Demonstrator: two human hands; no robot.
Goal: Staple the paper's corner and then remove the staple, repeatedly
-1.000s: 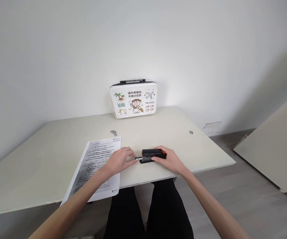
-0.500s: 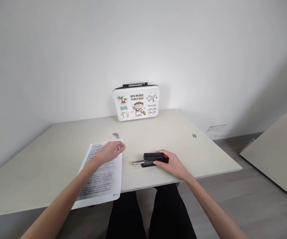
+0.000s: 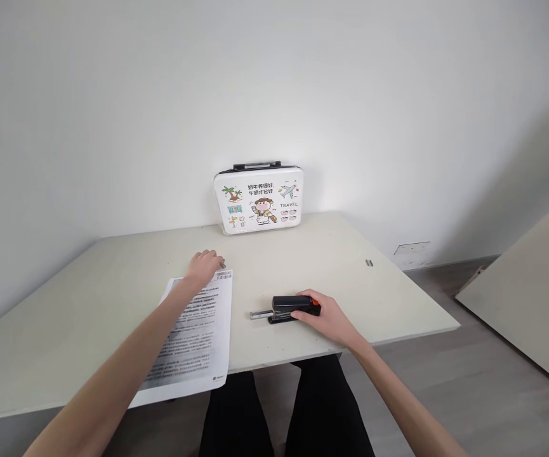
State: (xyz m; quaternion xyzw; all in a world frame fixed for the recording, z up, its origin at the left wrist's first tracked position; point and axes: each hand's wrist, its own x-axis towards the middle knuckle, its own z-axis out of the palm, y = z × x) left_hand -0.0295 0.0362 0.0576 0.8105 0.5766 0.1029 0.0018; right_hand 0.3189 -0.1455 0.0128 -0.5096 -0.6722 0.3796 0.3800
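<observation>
My right hand [image 3: 326, 314] is closed around the rear of a black stapler [image 3: 288, 304] with an orange part, which rests on the table. Its metal staple tray [image 3: 261, 314] juts out to the left. My left hand [image 3: 204, 265] lies just beyond the top edge of the printed sheet [image 3: 202, 330], fingers curled down onto the small grey staple strips [image 3: 223, 264]. The hand covers most of those strips. Its forearm crosses over the paper, whose lower edge overhangs the table's front.
A white cartoon-printed case [image 3: 259, 202] with a black handle stands against the wall at the back of the table [image 3: 331, 254]. More staple strips [image 3: 369, 263] lie to the right. A pale panel [image 3: 526, 304] stands beyond the table's right side.
My left hand has moved from above the paper, away from me and slightly left, down to the staple strips. My right hand stays on the stapler. The view has shifted slightly.
</observation>
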